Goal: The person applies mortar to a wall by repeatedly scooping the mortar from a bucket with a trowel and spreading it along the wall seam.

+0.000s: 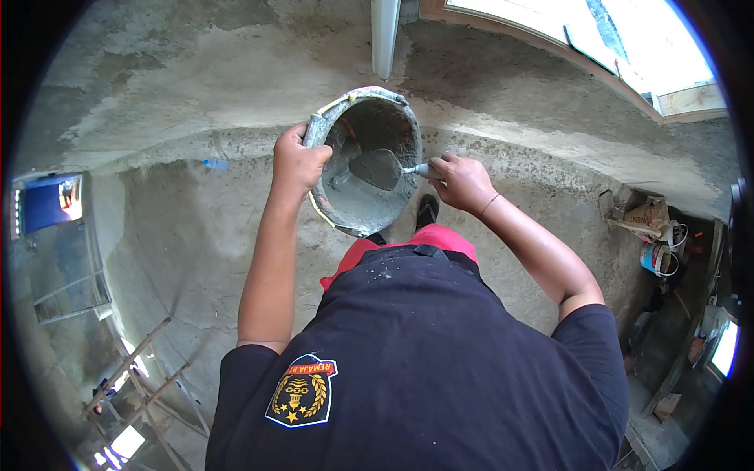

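Observation:
A round bucket [416, 125], its rim crusted with grey mortar, is held tilted in front of my body. My left hand [301, 161] grips its rim on the left side, thumb over the edge. Closed around the handle of a trowel [377, 169] is my right hand [462, 182], just outside the bucket's right rim. The trowel's blade reaches into the bucket, smeared with wet grey mortar [353, 200]. Some of the mortar lies along the lower inside wall.
Ahead rises a cement wall [236, 71] with a white pipe [384, 39] and a window frame [667, 102]. A clear bottle [216, 164] lies by the wall's foot. Paper sacks [648, 216] and a paint bucket [658, 260] stand right; wooden poles [149, 361] stand lower left.

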Motion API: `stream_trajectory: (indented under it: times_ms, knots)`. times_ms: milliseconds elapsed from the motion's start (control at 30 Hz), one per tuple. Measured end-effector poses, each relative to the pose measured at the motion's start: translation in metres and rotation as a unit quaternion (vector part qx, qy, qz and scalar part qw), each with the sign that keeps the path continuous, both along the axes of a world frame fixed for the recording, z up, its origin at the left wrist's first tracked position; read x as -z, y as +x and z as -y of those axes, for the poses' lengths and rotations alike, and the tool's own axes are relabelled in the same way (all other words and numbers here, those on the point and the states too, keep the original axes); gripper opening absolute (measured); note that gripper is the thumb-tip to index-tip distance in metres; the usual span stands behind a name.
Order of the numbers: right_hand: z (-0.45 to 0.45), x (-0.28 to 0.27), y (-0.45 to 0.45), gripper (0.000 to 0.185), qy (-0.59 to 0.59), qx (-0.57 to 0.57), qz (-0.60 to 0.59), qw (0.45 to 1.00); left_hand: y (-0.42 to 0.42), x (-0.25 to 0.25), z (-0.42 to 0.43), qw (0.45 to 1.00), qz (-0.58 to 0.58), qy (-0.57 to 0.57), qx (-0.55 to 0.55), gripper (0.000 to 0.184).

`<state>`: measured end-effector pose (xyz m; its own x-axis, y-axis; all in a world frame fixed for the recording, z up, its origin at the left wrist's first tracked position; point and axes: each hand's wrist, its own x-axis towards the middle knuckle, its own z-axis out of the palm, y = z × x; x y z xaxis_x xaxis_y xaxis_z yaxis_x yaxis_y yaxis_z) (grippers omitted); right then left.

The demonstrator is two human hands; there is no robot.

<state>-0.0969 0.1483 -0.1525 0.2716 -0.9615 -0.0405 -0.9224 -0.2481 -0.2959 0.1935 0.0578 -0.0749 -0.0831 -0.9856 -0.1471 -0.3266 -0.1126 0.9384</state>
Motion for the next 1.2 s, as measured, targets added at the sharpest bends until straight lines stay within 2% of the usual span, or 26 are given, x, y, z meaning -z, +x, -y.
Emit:
stream_trajectory:
  times_ms: [100, 333, 467, 533, 733, 833, 1000, 1167, 1200]
  knots:
    - [0.004, -0.001, 0.009, 0.017, -0.013, -0.021, 0.003, 1.000, -0.001, -0.006, -0.001, 1.000, -0.004, 0.000, 0.014, 0.026]
    - [0.006, 0.002, 0.019, 0.014, -0.014, -0.030, -0.019, 0.999, 0.001, -0.005, 0.000, 0.999, -0.019, 0.009, 0.046, 0.033]
    - [0.005, 0.001, 0.021, 0.014, -0.011, -0.037, -0.009, 0.999, -0.001, -0.010, -0.003, 0.998, -0.025, 0.011, 0.052, 0.033]
    - [0.003, 0.002, 0.019, 0.014, -0.015, -0.038, -0.004, 0.999, -0.004, -0.009, -0.004, 0.998, -0.054, -0.005, 0.040, 0.020]
    - [-0.004, 0.007, 0.019, 0.015, -0.052, -0.067, 0.042, 0.996, 0.000, -0.005, -0.004, 0.998, -0.053, -0.008, 0.040, 0.022]
    - [-0.007, 0.007, 0.021, 0.022, -0.055, -0.067, 0.059, 0.994, 0.003, -0.006, -0.006, 0.998, -0.053, -0.004, 0.046, 0.022]
    - [-0.018, 0.004, 0.015, 0.036, -0.005, 0.004, 0.164, 0.986, 0.002, 0.000, -0.006, 0.998, -0.058, 0.002, 0.038, 0.022]
    - [-0.035, 0.015, 0.007, 0.037, 0.003, 0.069, 0.198, 0.978, 0.006, 0.007, -0.005, 0.996, -0.087, -0.012, 0.015, 0.021]
    - [-0.038, 0.017, 0.003, 0.038, 0.037, 0.098, 0.189, 0.976, 0.006, 0.006, -0.005, 0.997, -0.082, -0.008, 0.009, 0.020]
